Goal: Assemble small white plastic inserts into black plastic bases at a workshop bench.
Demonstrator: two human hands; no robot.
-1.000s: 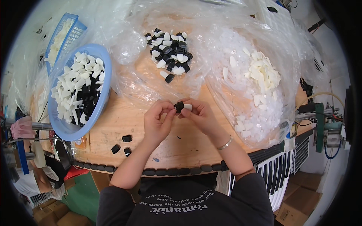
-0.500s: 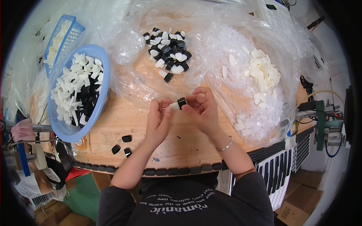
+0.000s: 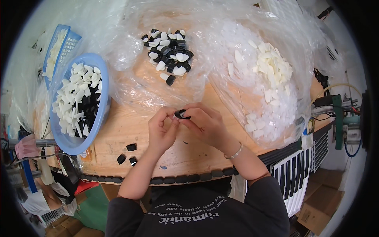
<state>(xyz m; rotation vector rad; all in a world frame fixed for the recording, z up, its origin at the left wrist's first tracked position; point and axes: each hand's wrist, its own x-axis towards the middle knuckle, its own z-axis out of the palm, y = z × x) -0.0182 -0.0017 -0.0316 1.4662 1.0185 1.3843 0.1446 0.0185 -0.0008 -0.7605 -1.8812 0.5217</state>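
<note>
Between my fingertips, above the middle of the table, is a small glossy black plastic piece (image 3: pixel 182 114) with a curved, ring-like edge. A bit of white shows against it, partly covered by fingers. My left hand (image 3: pixel 162 128) pinches it from the left, and my right hand (image 3: pixel 207 121), with a bangle at the wrist, grips its other side. Beyond the hands lies a pile of black pieces with white oval pieces (image 3: pixel 167 51) on a clear plastic sheet. One black piece (image 3: pixel 170 80) with a white tip lies just in front of that pile.
A blue basin (image 3: pixel 104 96) of white and black pieces stands at left, with a blue basket (image 3: pixel 72 41) behind it. Cream pieces (image 3: pixel 272 65) and translucent bits (image 3: pixel 278 118) lie at right. Several loose black pieces (image 3: pixel 131 147) sit near the padded front edge (image 3: pixel 181 179).
The black piece has been turned between my fingers, so less of the white part shows. My hands have moved slightly closer together. The whole view has shifted a little.
</note>
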